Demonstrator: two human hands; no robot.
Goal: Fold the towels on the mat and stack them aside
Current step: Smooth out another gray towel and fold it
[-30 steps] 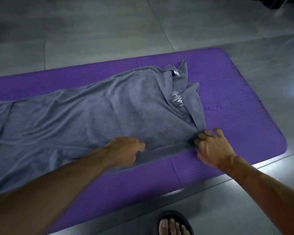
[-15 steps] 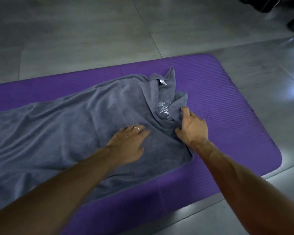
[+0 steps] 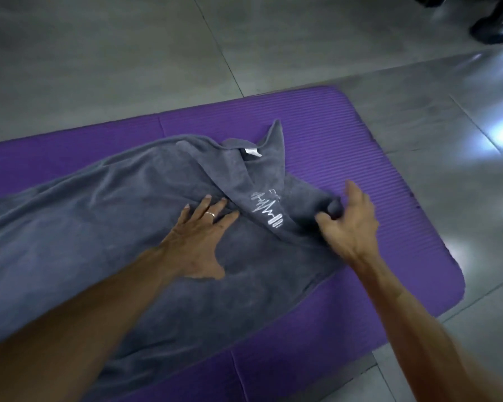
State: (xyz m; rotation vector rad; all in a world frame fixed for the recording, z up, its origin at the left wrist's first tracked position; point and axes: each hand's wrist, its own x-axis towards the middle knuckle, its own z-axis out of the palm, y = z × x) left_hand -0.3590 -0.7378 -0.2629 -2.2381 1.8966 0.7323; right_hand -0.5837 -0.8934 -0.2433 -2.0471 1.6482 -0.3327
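On the purple mat (image 3: 360,146), nearest the viewer, two bare forearms reach in over the mat's near edge. A grey towel (image 3: 84,227) lies spread along the mat, its long axis running with the mat's length from the left, where it is cut off by the frame edge, to a rumpled end near the mat's right end. The left hand (image 3: 199,242) rests flat on the towel with fingers spread, a ring (image 3: 210,214) on one of them. Just right of it, the right hand (image 3: 349,224) pinches a bunched fold of the towel's right edge between thumb and curled fingers. Between the hands a white embroidered logo (image 3: 269,211) shows, too creased to read. Beyond it a small white tag (image 3: 251,152) sits at the towel's far, upturned corner. Past the mat lies grey tiled floor (image 3: 128,53); a dark, blurred object (image 3: 494,27) at its far right is cut off.
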